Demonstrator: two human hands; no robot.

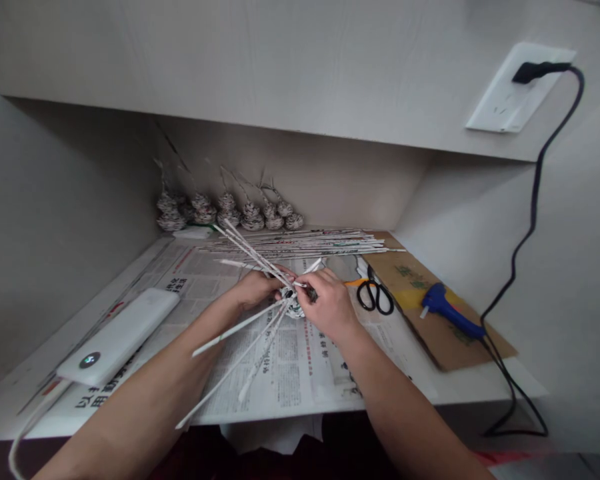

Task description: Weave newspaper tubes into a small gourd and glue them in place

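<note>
I see the right hand (329, 301) pinching a paper strip (300, 285). The left hand (258, 289) grips a woven ball (295, 309).

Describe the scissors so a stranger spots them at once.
Find the brown cardboard on the right, under the blue glue gun. Between the cardboard and the right hand, the scissors lie on the newspaper. Two black handle loops set them apart from the glue gun's blue body.

There's a white power bank (125, 333) on the newspaper (287, 373) at left, pale cable (30, 421) at its near end. Blue glue gun (453, 317) is parked on some cardboard (436, 343) at right, black cord (535, 193) hanging off the wall socket (500, 107).
</note>
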